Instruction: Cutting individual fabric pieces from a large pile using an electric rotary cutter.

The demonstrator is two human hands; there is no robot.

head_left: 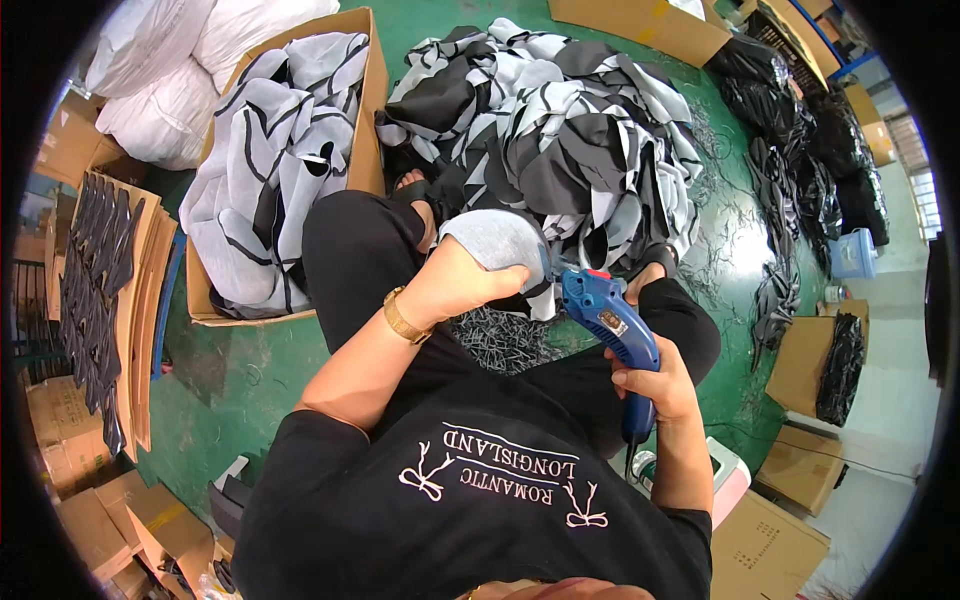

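Observation:
My left hand point(455, 288) is closed around a curved piece of light grey fabric point(495, 238), held up between my knees. In my right hand point(660, 380) is a blue handheld electric cutter point(612, 318) with a red part on its head and a cord at the handle's end. The cutter's head is right at the fabric's right edge; the blade itself is too small to make out. Beyond both hands lies a large heap of grey and black fabric pieces point(570, 140). Thin dark trimmings point(500, 345) are piled on the floor below the fabric.
At the left stands an open cardboard box point(372, 110) packed with grey, black-edged fabric point(270, 160). White sacks point(165, 105) rest behind it. Black plastic bags point(765, 95) and a pale blue bucket point(853, 253) line the right side. Scraps litter the green floor point(730, 290).

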